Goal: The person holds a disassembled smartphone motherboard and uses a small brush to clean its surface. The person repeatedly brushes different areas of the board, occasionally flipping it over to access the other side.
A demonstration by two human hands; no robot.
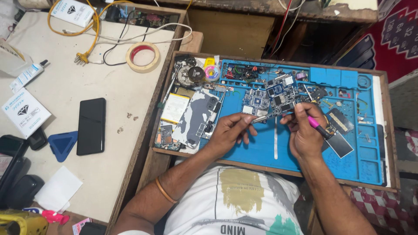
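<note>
Pinching a slim pink-handled tool (314,123) like a pen, the right hand (305,130) brings its tip down at the lower edge of a bare phone circuit board (281,96), while the left hand (228,130) curls its fingers around a small metal tool (260,119) whose end touches the board's lower left corner. Both tips sit among tightly packed parts, so a slip of either hand could, in my judgement, scrape a tiny component loose or flick the board sideways, since nothing visible clamps it down. The board looks dark blue-green, studded with silver shields and black chips, and lies flat near the middle of the blue repair mat (261,148) on the wooden worktop (270,167). Just left lies an opened phone body (193,115); loose screws and scraps dot the mat's compartments.
</note>
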